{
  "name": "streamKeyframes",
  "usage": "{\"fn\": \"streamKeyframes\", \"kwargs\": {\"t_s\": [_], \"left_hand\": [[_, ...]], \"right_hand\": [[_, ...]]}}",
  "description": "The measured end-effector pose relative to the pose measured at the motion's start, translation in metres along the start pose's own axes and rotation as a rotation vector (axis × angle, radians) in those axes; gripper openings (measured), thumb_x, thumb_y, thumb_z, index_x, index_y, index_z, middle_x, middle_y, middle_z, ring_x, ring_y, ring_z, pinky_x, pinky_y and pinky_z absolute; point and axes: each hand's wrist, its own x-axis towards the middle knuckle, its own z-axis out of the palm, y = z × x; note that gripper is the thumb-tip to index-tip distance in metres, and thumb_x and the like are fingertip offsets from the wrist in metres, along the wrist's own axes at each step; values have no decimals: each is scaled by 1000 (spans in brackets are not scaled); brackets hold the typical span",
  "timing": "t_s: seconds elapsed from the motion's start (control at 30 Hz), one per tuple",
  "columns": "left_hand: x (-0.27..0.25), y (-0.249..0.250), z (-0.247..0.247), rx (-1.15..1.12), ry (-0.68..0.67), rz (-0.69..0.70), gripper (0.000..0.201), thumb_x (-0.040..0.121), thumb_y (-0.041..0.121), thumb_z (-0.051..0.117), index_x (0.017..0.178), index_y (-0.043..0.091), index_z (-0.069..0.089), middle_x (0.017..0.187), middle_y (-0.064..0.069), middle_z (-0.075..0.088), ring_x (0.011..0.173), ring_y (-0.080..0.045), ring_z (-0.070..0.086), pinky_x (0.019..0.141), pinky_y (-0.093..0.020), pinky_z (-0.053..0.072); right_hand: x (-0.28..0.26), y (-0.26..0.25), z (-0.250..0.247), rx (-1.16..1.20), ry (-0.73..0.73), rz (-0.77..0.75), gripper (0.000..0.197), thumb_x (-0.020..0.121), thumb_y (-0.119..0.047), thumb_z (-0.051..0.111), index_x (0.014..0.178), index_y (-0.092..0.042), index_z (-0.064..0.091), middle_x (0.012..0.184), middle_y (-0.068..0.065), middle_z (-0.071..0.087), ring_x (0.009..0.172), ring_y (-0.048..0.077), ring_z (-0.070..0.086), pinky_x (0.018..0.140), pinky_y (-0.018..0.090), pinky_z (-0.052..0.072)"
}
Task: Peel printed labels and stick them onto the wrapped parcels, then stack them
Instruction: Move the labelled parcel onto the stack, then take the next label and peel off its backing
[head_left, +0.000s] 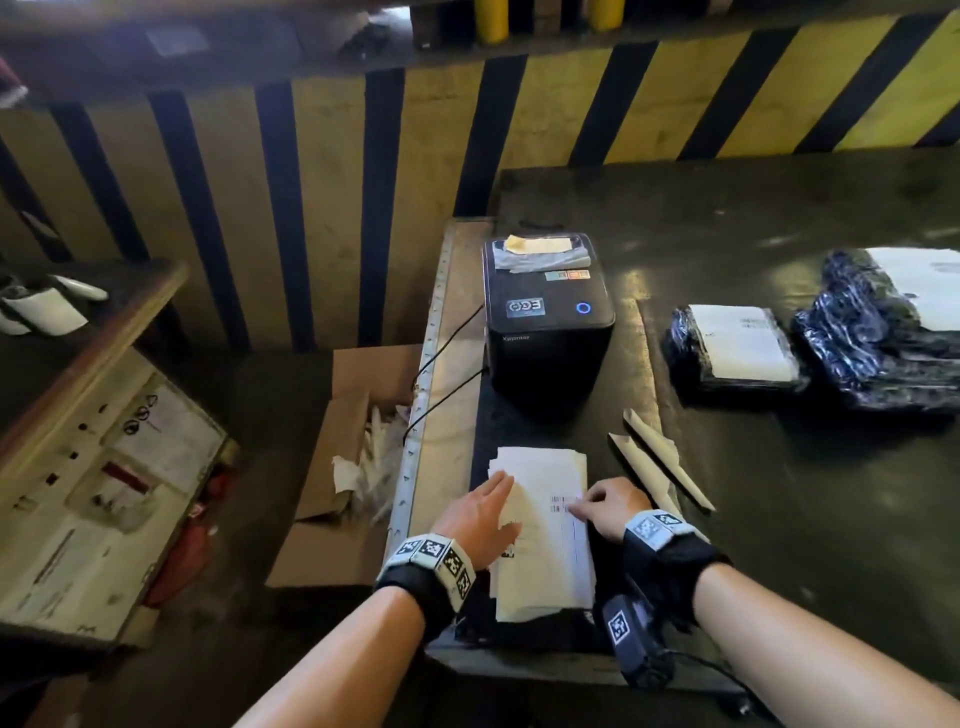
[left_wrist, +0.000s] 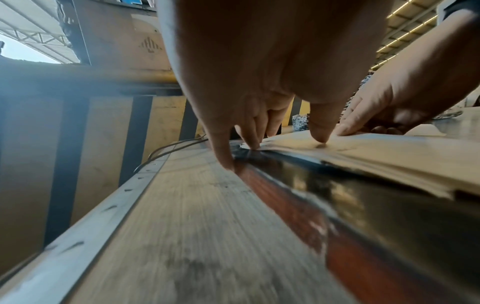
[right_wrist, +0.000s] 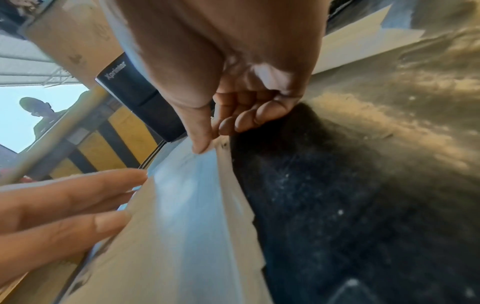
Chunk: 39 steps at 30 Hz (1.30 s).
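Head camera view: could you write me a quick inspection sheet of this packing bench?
Surface: dark worktop, scuffed and shiny.
Job's things: label stack at the near edge; wrapped parcels, already labelled, far right.
Clutter: peeled backing strips right of the stack; cardboard box of paper scraps beside the bench.
Grippers: left hand presses the stack flat; right hand pinches a label's edge.
Cables: black leads run from the label printer.
Surroundings: yellow-and-black striped barrier behind.

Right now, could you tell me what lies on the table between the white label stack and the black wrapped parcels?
In the head view, two curled strips of peeled backing paper lie between the white label stack and the black wrapped parcels.
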Motion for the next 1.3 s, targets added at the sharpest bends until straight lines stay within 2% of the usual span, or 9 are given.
{"fn": "streamKeyframes", "kwargs": {"t_s": [0.23,0.33,0.4,0.5,0.7,0.87,0.93,1.17,1.3], "left_hand": [[-1,-4,4,-27,-47,5,72,98,39,43,152,18,0,160,4,-4,142,-21,28,114,-32,25],[-1,-5,3,-40,-58,8,73,97,39,44,152,20,0,160,5,-4,141,-21,29,113,-32,27],[0,-6,3,-46,-55,4,73,97,39,45,152,21,1,161,5,-3,140,-21,31,113,-33,29],[1,-7,4,-58,-57,2,74,96,38,46,152,21,2,161,5,-1,140,-22,31,113,-34,30],[3,-10,7,-39,-52,16,72,96,41,45,152,21,4,161,5,-3,142,-21,27,114,-34,29],[1,-9,7,-23,-36,41,70,97,38,45,152,20,4,161,4,-3,141,-22,30,111,-32,31],[1,-9,8,-23,-27,48,70,97,38,45,152,20,5,161,4,-3,140,-22,31,110,-32,32],[3,-9,3,-73,2,44,70,95,38,49,152,24,9,160,4,6,143,-20,27,114,-36,31],[7,8,-30,-124,165,168,67,94,35,53,150,24,18,155,2,25,138,-21,35,111,-37,35]], "right_hand": [[-4,2,4,-41,70,-9,37,92,-34,51,86,-2,68,90,13,69,89,30,64,67,27,40],[-6,0,10,-18,86,-8,37,82,-48,62,67,-15,60,75,2,66,71,20,62,59,26,40],[-8,-3,10,-24,60,7,36,76,-51,67,72,-16,59,76,0,63,64,14,56,54,25,38],[-4,-1,8,15,40,1,32,80,-42,66,81,-10,66,80,2,65,68,16,58,53,23,39],[-3,5,7,22,88,-16,36,88,-39,56,63,-13,50,71,2,56,64,18,51,52,26,34],[-10,10,0,11,129,-78,22,88,-31,58,98,-12,63,98,4,66,90,21,60,70,25,39],[-12,13,-2,56,178,-86,27,85,-28,64,107,-13,60,98,3,63,89,19,58,72,23,37],[-16,10,-15,48,209,-137,24,90,-31,55,85,-10,65,87,6,66,77,17,55,55,21,36],[-22,2,-42,91,157,-270,18,87,-28,62,80,-14,69,72,-1,61,67,14,54,60,19,40]]}}
